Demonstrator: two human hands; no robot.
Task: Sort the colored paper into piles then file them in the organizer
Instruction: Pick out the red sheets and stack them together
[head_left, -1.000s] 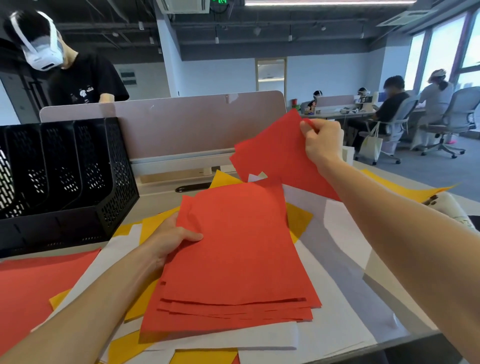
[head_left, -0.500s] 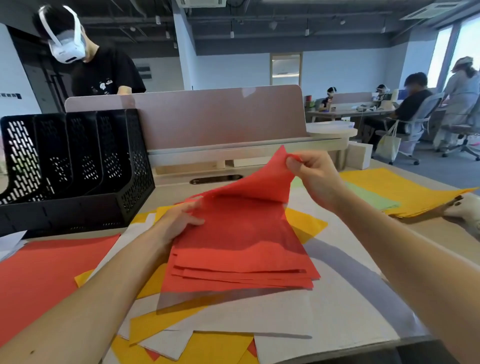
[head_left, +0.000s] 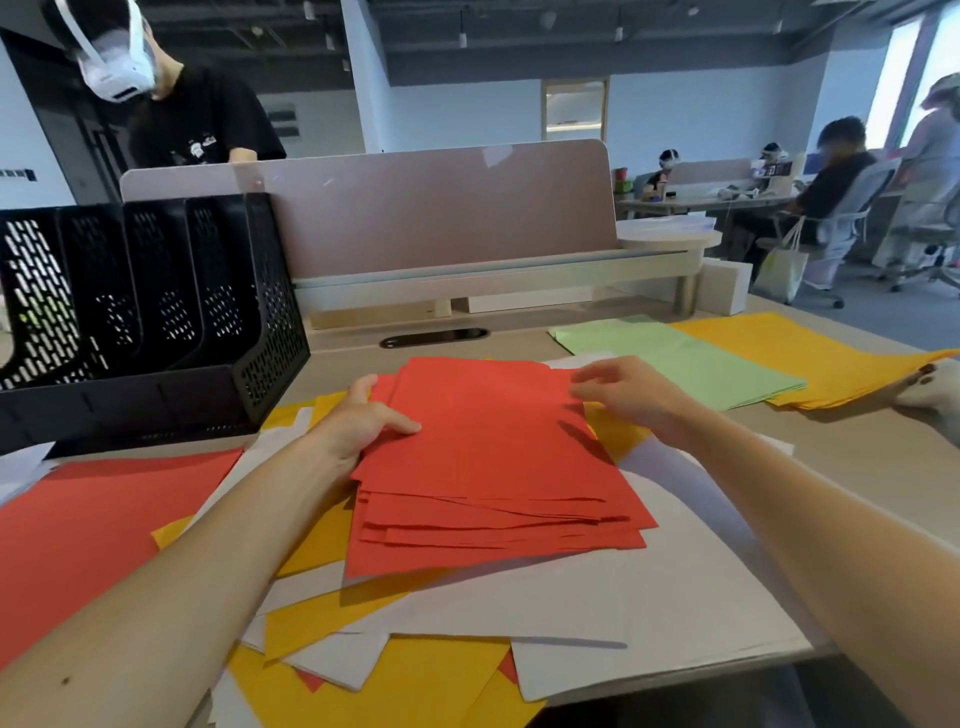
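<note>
My left hand (head_left: 363, 431) grips the left edge of the stack of red paper sheets (head_left: 493, 467), with the thumb laid on top and the fingers running along the edge. Whether they reach underneath I cannot tell. My right hand (head_left: 623, 395) is loose and spread over the stack's far right corner. It holds nothing, and it is too blurred to say whether it touches the top sheet.

The red stack lies straight in front of me, between my two hands, with its long axis running away from me. Its sheets are fanned unevenly at the near end. It sits on a jumble of loose white and yellow sheets (head_left: 519, 608) that spreads over the near part of the pale wooden counter (head_left: 857, 457).

The black perforated plastic organizer (head_left: 156, 312) stands upright at the far left, so it is nearer my left hand, with its slots side by side. A flat spread of red paper (head_left: 104, 525) lies on the counter below it, left of my forearm. Off to the right, well apart from the stack, a pile of pale green paper (head_left: 675, 364) lies beside a pile of orange paper (head_left: 810, 358).

I judge the reds are gathered but not yet squared. Whatever comes next, the stack must travel leftward, toward the organizer or the red spread. So the left hand leads, and the right hand has to close on the far corner to keep the sheets from sliding apart.
</note>
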